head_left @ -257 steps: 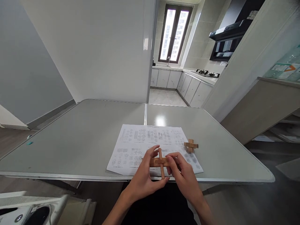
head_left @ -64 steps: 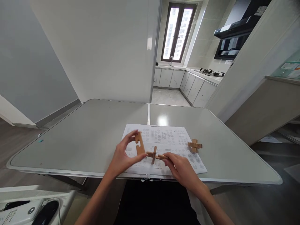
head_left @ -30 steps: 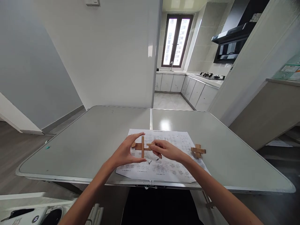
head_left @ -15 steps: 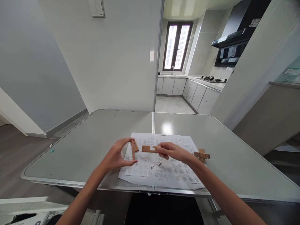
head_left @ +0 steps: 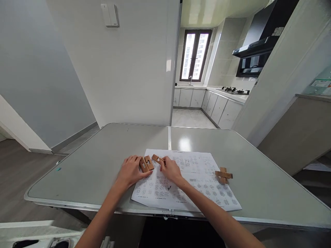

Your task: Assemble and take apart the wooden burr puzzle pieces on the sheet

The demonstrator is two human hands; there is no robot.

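Three flat notched wooden puzzle pieces lie at the left edge of a printed instruction sheet (head_left: 191, 186). My left hand (head_left: 130, 171) rests low on the table, its index finger and thumb around the leftmost piece (head_left: 143, 165). A second piece (head_left: 149, 162) lies right beside that one. My right hand (head_left: 170, 168) has its fingertips pinched on the third piece (head_left: 156, 158), which lies flat on the sheet. An assembled wooden cross puzzle (head_left: 223, 175) stands on the sheet's right side, away from both hands.
The sheet lies on a grey folding table (head_left: 98, 162) with a centre seam and a metal rim. A small teal mark (head_left: 59, 169) sits near the left edge. A white wall stands behind the table, and a kitchen opens beyond it.
The joined cross in my hands has come apart into separate pieces. Both hands have dropped from mid-air to the table and the pieces now lie on the sheet's left edge.
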